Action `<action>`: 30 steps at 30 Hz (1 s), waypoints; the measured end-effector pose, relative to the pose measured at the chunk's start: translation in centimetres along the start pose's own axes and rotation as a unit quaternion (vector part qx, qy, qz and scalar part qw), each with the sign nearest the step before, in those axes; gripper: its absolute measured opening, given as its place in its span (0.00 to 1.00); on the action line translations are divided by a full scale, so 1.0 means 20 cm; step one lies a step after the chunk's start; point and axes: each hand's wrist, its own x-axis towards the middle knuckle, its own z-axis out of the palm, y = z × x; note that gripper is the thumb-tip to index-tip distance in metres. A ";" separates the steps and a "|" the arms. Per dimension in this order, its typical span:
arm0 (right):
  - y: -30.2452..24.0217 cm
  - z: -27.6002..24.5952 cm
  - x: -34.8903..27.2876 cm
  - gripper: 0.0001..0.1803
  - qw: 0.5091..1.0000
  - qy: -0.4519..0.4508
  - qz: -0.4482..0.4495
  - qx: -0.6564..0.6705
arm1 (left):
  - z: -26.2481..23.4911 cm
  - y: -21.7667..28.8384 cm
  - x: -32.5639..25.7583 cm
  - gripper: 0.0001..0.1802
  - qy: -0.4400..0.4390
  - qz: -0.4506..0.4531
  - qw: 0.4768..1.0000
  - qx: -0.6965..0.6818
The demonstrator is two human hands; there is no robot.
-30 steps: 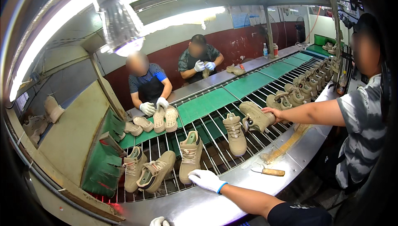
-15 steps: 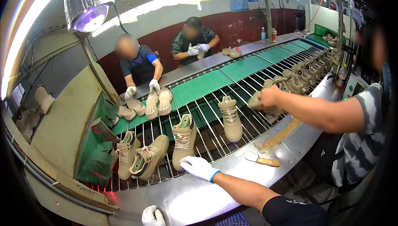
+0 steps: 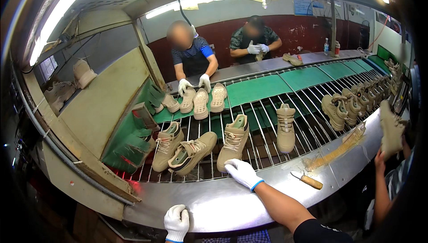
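Note:
My right hand, in a white glove with a blue cuff, reaches over the metal ledge. Its outstretched fingers rest against the toe of a beige lace-up shoe, which stands on the bar rack with its toe toward me. Lower down, my left hand, also gloved in white, lies curled at the ledge's near edge, with no object showing in it. Left of the touched shoe are two more beige shoes, one upright and one tipped over. Another beige shoe stands apart to the right.
A wooden-handled tool lies on the metal ledge. Beige soles lie on the green belt near a co-worker's gloved hands. Several shoes line the rack at right. A green flap curtain borders the left end.
The view has swung left, so the scene sits farther right. My right hand stays at the shoe's toe; more of my left shows. The right-hand co-worker now holds a shoe raised off the rack.

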 end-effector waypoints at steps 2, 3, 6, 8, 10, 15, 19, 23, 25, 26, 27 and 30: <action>0.01 -0.01 0.00 0.24 1.000 0.009 -0.004 -0.002 | -0.03 0.05 0.04 0.07 -0.008 -0.007 1.000 -0.002; 0.01 -0.01 0.00 0.24 1.000 0.009 -0.003 -0.004 | -0.04 0.07 0.06 0.07 -0.014 -0.007 1.000 -0.006; -0.02 0.01 0.00 0.23 1.000 0.014 -0.011 -0.017 | -0.07 0.03 0.00 0.11 -0.050 -0.005 0.999 0.013; -0.02 0.01 -0.01 0.27 1.000 0.008 0.001 0.016 | -0.07 0.02 -0.01 0.11 -0.052 -0.002 0.999 0.009; -0.02 -0.01 -0.01 0.38 1.000 0.010 0.014 0.008 | -0.07 0.02 0.01 0.11 -0.052 0.007 0.999 0.004; -0.05 -0.06 0.04 0.54 0.957 0.179 0.093 0.208 | -0.08 -0.02 -0.02 0.09 -0.033 -0.002 0.999 -0.007; 0.12 -0.17 0.06 0.54 0.896 0.255 0.120 0.342 | -0.04 -0.03 0.01 0.06 -0.003 0.017 1.000 -0.012; 0.18 -0.06 0.06 0.47 0.964 0.260 0.055 0.028 | -0.06 0.01 0.06 0.07 -0.047 -0.008 0.999 -0.004; 0.08 0.06 0.12 0.44 0.966 0.238 0.098 0.041 | -0.03 0.00 0.10 0.09 -0.054 -0.002 0.998 -0.045; 0.09 0.11 0.15 0.42 0.958 0.268 0.096 0.019 | 0.01 0.02 0.18 0.10 -0.067 0.029 0.995 -0.062; 0.11 0.16 0.18 0.41 0.949 0.300 0.095 -0.002 | 0.05 0.06 0.28 0.12 -0.080 0.060 0.992 -0.080; 0.08 0.17 0.20 0.38 0.945 0.310 0.101 0.029 | 0.20 0.17 0.70 0.18 -0.103 0.156 0.980 -0.067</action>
